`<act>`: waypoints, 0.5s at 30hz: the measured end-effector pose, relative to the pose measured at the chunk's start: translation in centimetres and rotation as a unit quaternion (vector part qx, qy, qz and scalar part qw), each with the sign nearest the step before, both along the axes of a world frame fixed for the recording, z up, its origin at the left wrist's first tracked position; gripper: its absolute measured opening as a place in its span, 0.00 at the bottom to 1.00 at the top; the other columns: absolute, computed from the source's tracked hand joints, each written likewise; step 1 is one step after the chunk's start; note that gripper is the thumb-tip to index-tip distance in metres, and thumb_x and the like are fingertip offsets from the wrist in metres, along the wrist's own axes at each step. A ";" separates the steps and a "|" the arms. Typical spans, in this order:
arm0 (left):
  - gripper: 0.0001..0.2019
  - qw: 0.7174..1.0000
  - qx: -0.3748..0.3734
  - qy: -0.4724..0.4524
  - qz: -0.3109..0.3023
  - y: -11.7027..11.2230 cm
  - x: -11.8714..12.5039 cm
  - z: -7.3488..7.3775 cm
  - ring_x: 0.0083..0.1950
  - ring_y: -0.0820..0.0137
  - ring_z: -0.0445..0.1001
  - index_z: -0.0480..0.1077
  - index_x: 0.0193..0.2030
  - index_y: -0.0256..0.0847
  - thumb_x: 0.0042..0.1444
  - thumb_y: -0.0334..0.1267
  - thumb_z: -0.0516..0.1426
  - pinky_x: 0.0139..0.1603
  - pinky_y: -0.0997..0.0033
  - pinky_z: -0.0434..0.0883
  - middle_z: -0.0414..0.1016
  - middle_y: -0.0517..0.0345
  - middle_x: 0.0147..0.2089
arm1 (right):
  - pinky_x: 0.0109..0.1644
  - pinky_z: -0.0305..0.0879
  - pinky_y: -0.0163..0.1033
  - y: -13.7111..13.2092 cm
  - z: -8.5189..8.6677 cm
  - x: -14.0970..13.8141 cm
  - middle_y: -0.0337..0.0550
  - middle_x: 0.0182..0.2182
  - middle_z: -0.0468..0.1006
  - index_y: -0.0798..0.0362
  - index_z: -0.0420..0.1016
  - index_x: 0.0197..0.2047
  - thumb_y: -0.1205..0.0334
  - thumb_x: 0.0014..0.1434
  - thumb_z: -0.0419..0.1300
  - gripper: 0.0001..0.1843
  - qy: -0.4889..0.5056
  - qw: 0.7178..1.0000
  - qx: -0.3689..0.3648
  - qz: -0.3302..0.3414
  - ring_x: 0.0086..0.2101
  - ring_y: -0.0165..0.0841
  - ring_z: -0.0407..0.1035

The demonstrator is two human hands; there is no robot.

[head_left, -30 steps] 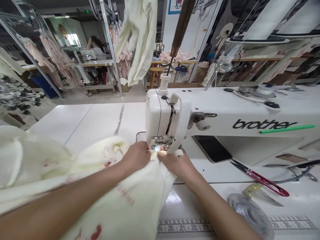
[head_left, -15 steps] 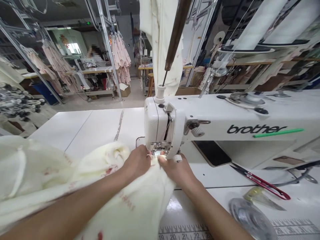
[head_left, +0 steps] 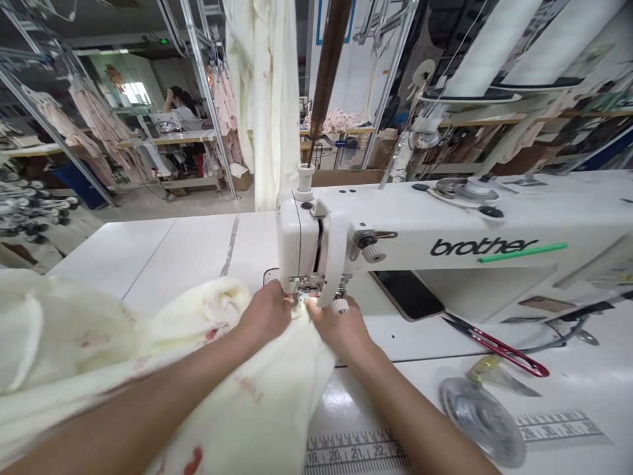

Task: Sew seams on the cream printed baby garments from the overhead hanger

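Note:
Cream fleecy fabric (head_left: pixel 267 389) with red print runs up to the needle area of a white sewing machine (head_left: pixel 306 231). My left hand (head_left: pixel 267 310) is closed on the fabric just left of the presser foot (head_left: pixel 298 295). To the right of the foot, my right hand (head_left: pixel 341 326) pinches the fabric's edge, its fingers partly behind the machine's thread guard and white knob. The fabric's edge under the foot is mostly hidden by my fingers. More of the cloth lies bunched over the table on the left.
A dark phone (head_left: pixel 408 293) lies under the machine arm. Red-handled tweezers (head_left: pixel 499 343), a clear disc-shaped object (head_left: pixel 482 419) and a printed ruler strip (head_left: pixel 356 452) are at the right front. Thread cones (head_left: pixel 489 49) stand behind; cream cloth (head_left: pixel 270 99) hangs beyond the machine.
The camera view has shifted, so the machine appears slightly further left and the hanging cloth moves left. Both hands stay at the presser foot, holding the fabric.

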State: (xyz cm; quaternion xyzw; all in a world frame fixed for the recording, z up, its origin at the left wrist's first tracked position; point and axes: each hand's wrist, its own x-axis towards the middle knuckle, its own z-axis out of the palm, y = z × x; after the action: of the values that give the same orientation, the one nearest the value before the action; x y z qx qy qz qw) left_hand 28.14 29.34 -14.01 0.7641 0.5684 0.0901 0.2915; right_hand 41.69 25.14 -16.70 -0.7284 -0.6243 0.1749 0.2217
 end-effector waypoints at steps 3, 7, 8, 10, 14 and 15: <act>0.04 1.000 0.004 -0.001 -0.002 0.0 0.0 0.1 0.43 0.61 0.71 0.67 0.33 0.36 0.52 0.29 0.51 0.40 0.70 0.66 0.73 0.49 0.36 | 0.28 0.54 0.33 0.0 0.0 0.0 0.42 0.28 0.71 0.55 0.69 0.29 0.68 0.60 0.52 0.10 0.007 1.000 -0.004 -0.004 0.29 0.35 0.65; 0.05 1.000 0.002 0.000 -0.002 0.1 0.1 0.4 0.44 0.60 0.70 0.67 0.34 0.36 0.51 0.29 0.52 0.40 0.70 0.66 0.73 0.49 0.37 | 0.27 0.52 0.33 0.0 -0.1 -0.1 0.43 0.26 0.69 0.55 0.67 0.27 0.67 0.60 0.52 0.10 0.005 1.000 -0.007 -0.009 0.27 0.35 0.64; 0.05 1.000 0.002 0.001 -0.002 0.2 0.2 0.4 0.44 0.60 0.70 0.67 0.34 0.36 0.50 0.28 0.52 0.39 0.70 0.66 0.73 0.50 0.37 | 0.26 0.52 0.33 0.0 -0.1 -0.1 0.43 0.26 0.69 0.55 0.67 0.27 0.67 0.60 0.52 0.10 0.005 1.000 -0.007 -0.010 0.27 0.35 0.64; 0.06 1.000 0.001 0.003 -0.001 0.2 0.2 0.5 0.43 0.60 0.71 0.67 0.35 0.36 0.50 0.28 0.52 0.39 0.70 0.66 0.73 0.50 0.37 | 0.26 0.52 0.33 0.1 -0.2 -0.1 0.43 0.26 0.69 0.55 0.67 0.27 0.67 0.61 0.52 0.11 0.005 1.000 -0.007 -0.011 0.27 0.35 0.64; 0.08 1.000 0.003 0.003 0.001 0.2 0.3 0.6 0.42 0.61 0.71 0.67 0.35 0.36 0.52 0.27 0.50 0.39 0.69 0.66 0.72 0.50 0.38 | 0.27 0.51 0.34 0.4 -0.5 -0.2 0.44 0.26 0.69 0.56 0.69 0.28 0.67 0.60 0.54 0.09 -0.001 1.000 -0.011 -0.011 0.27 0.36 0.64; 0.08 1.000 0.003 0.002 0.000 0.1 0.3 0.7 0.43 0.62 0.71 0.67 0.36 0.37 0.52 0.28 0.49 0.40 0.69 0.66 0.72 0.50 0.39 | 0.28 0.51 0.34 0.5 -0.5 -0.3 0.44 0.26 0.70 0.56 0.69 0.28 0.66 0.60 0.55 0.09 -0.003 1.000 -0.013 -0.011 0.28 0.36 0.64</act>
State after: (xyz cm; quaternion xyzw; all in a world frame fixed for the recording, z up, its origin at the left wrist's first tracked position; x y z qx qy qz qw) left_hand 28.42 29.48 -13.32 0.7654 0.5684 0.0906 0.2879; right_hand 41.39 25.61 -17.25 -0.7383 -0.6147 0.1785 0.2126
